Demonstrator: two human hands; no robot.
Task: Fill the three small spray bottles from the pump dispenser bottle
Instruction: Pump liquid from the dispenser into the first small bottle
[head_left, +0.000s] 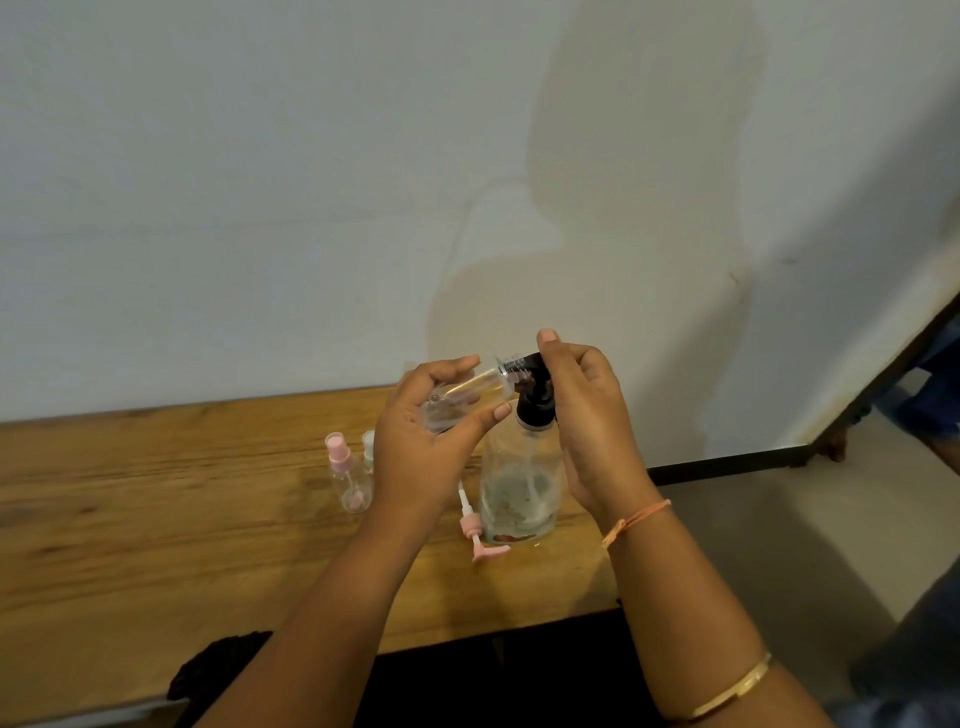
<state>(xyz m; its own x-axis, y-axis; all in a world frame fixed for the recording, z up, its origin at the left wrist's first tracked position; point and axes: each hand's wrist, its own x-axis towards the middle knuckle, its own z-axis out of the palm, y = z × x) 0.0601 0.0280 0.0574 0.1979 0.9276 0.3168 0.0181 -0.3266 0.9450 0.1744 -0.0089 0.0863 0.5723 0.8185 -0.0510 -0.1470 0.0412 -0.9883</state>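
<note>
As left hand (423, 447) holds a spray bottle (470, 387) and right hand (595, 415) the pump (535, 402), wooden table (156, 525) meets wall (311, 208).

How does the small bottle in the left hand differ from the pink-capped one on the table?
The held bottle lies tilted, neck at the pump head; the pink-capped bottle stands upright on the table. The held bottle is uncapped; the pink-capped bottle has its sprayer on. Both are small and clear.
</note>
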